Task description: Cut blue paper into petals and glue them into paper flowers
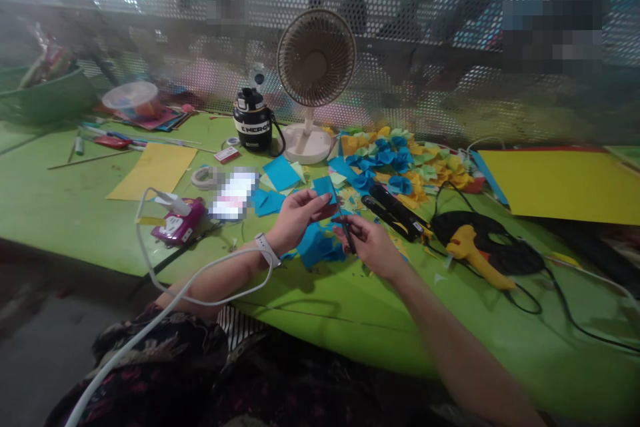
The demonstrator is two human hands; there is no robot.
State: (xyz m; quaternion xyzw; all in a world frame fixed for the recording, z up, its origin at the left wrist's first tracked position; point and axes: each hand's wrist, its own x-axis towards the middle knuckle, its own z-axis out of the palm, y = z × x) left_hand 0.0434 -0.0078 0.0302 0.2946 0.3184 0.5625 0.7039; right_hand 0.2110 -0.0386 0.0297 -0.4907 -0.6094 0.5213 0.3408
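My left hand [296, 217] pinches a small blue paper square [325, 188] between thumb and fingers, held just above the green table [75, 213]. A white watch sits on that wrist. My right hand [369, 245] is closed around dark-handled scissors [345, 227], whose blades point up toward the blue square. Under both hands lies a heap of blue paper pieces [317, 247].
A pile of folded blue, yellow and green paper shapes [405, 163] lies behind the hands. A yellow glue gun [475, 255] with black cable, a black stapler [395, 213], a desk fan [315, 80], a black jug [253, 120], yellow sheets [565, 183] and a charging device [177, 223] stand around.
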